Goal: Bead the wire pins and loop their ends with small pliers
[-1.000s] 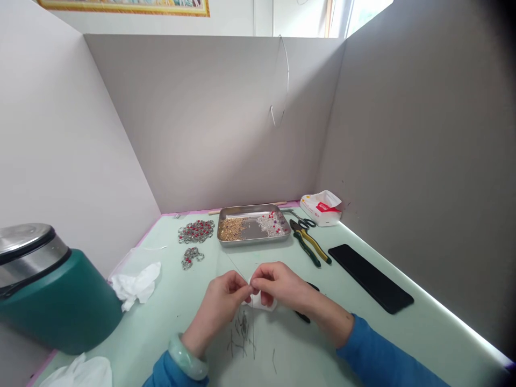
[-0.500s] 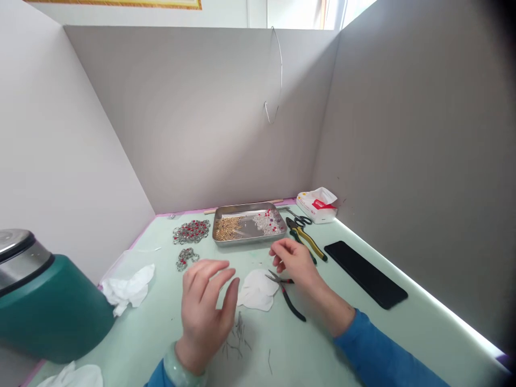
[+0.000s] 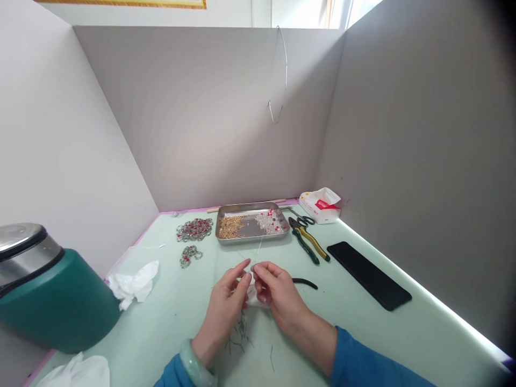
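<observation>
"So, where is that fine, pale, thread-like strand sitting?"

"It's rising from the right hand, crossing in front of the shallow, rectangular, silver metal tray. Thumb and forefinger are apparently pinching its lower end."

"And the left hand?"

"It's hovering just beside, with a gap showing between thumb and forefinger; whether its curled fingers are gripping anything, I'm not managing to tell."

"How are you expecting the strand to handle?"

"I'm guessing it's weighing almost nothing. Whether it's wire or thread, I'm not telling for sure, but I'm judging it springy, easy to kink and prone to slipping between fingertips."

"Where are you suggesting a hold?"

"Close to the end, I'm thinking, pressing lightly between thumb and forefinger and keeping the free length pointing away, above the smooth, pale green surface."
</observation>
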Tool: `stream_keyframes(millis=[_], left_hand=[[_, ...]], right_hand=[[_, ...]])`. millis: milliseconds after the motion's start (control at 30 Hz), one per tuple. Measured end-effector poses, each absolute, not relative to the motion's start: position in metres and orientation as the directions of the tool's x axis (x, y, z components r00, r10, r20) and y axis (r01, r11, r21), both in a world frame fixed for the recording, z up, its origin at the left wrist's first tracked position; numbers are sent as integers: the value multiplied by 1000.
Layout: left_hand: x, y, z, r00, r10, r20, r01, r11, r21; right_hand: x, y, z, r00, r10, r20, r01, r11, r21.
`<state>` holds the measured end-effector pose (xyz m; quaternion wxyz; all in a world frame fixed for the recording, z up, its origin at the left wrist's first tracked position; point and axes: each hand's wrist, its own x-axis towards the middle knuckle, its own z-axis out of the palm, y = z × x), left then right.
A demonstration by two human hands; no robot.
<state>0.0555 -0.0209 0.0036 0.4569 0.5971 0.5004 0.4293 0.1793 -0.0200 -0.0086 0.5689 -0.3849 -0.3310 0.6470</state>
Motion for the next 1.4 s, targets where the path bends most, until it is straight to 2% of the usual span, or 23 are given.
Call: stream_keyframes(millis=[133,233,400,633,800,967,1400], left_hand=[[56,-21,9,146,989,18,55,-26,998],[53,-21,12,186,981,-56,-48,66,997],[49,-22,11,265,955,-132,-175,182,968],[51,-21,9,306,941,-145,-237,222,946],[52,-21,8,274,954,-122,-204,182,962],[51,-19,8,270,953,-139,-275,215,937],[45,-18,11,315,940,-132,-377,251,891]], right_hand=[[178,-23,-7,-80,994,-72,-321,-94,-942],[182,-22,-3,-17,999,-41,-201,-44,-979],[188,-19,1,1,1000,7,-134,7,-991],[187,-19,-1,-17,999,44,-163,41,-986],[186,-20,-5,-21,995,94,-113,91,-989],[186,-21,-8,22,987,157,-77,159,-984],[185,-19,-15,35,985,168,-106,170,-980]])
